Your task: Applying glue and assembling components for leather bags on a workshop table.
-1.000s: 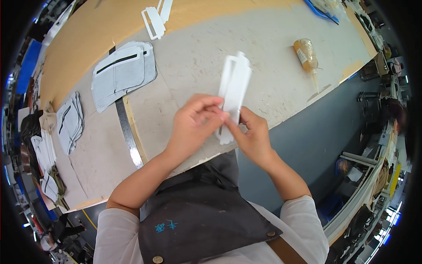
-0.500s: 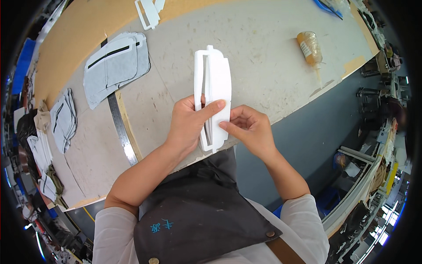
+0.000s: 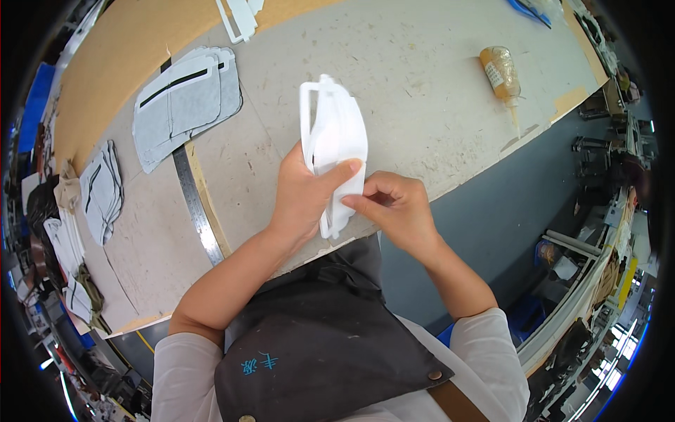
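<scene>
A white flat piece with a long slot along one side (image 3: 336, 137) is held upright over the near edge of the grey worktable (image 3: 422, 77). My left hand (image 3: 304, 191) grips its lower half, thumb across the front. My right hand (image 3: 395, 208) pinches its lower right edge with fingertips. The piece's lower end is partly hidden behind my fingers.
A stack of grey cut panels with dark slots (image 3: 184, 102) lies at the left, with a metal ruler (image 3: 198, 209) below it. More grey pieces (image 3: 102, 191) sit at the far left. A glue bottle (image 3: 501, 72) lies at the right, white pieces (image 3: 238, 15) at the top.
The white piece has turned from narrow edge-on to its broad face toward me and come closer. Both hands stayed on its lower end, shifting slightly right.
</scene>
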Available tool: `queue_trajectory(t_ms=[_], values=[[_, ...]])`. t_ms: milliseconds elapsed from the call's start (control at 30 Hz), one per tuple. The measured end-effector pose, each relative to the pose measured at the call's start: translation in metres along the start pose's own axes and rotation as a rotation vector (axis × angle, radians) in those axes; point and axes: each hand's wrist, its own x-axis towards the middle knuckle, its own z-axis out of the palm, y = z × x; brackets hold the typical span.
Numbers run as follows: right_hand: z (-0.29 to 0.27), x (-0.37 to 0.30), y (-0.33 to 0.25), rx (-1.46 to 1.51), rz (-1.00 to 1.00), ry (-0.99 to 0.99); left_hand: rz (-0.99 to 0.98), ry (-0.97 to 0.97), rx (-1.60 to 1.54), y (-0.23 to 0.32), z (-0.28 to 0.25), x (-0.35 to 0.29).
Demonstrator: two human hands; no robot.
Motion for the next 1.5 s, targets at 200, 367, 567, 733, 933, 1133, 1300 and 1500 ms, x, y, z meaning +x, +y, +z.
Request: queue_trajectory(t_ms=[200,367,567,733,933,1133,1300,1500], values=[[-0.029,0.008,-0.011,0.204,0.020,0.133,-0.114,-0.005,0.191,0.022,-0.015,0.006],[-0.124,0.002,-0.043,0.762,-0.430,0.460,-0.140,0.034,0.233,0.034,-0.064,0.018],[-0.059,0.003,-0.036,0.113,-0.056,0.156,-0.225,-0.187,-0.161,0.022,-0.032,0.007],[-0.029,0.006,-0.017,0.067,0.044,-0.058,-0.257,-0.132,-0.028,0.016,0.004,-0.005],[-0.014,0.002,-0.008,0.148,-0.017,0.042,-0.129,-0.070,-0.056,0.005,0.003,-0.007],[-0.026,0.003,-0.009,0.279,-0.009,0.061,-0.178,-0.061,0.039,0.011,-0.013,-0.003],[-0.070,0.008,-0.022,0.642,0.054,0.069,-0.257,-0.017,0.010,0.023,-0.031,0.001],[-0.126,0.016,-0.064,0.603,-0.232,0.170,-0.242,-0.258,-0.037,0.023,-0.060,0.002]])
